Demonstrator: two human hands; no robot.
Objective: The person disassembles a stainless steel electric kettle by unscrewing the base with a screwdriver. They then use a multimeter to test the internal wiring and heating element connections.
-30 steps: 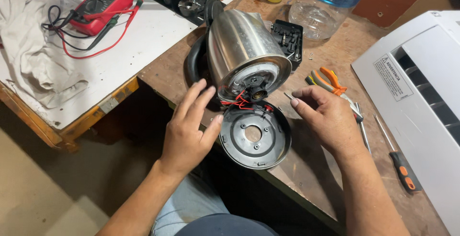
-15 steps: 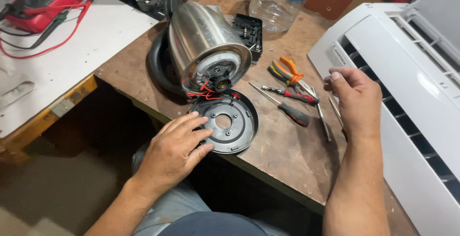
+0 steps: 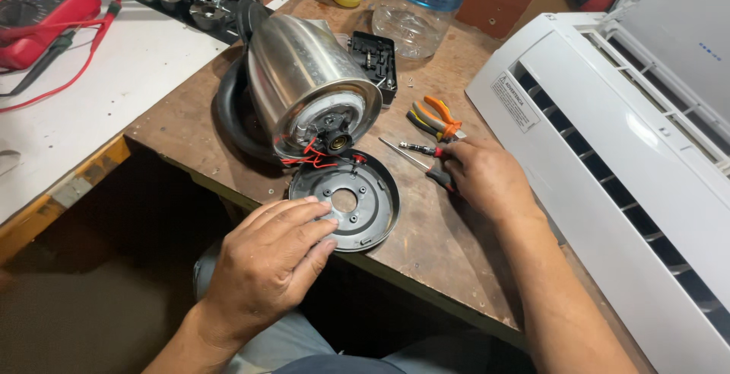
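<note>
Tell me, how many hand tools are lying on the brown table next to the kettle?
3 show: orange-handled pliers right of the kettle, and two red-and-black screwdrivers, one at the right hand's fingertips, one under it. More may be hidden beneath that hand.

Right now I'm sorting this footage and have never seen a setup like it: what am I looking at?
One camera, worn on a person's head, looks down at their two bare hands over a wooden bench. A steel electric kettle lies on its side, wires showing, its round black base cover beside it. The left hand rests on that cover's edge. The right hand closes on a red-and-black screwdriver. Nearby: orange-handled pliers, a water bottle, a red multimeter and a white air-conditioner unit.
</note>
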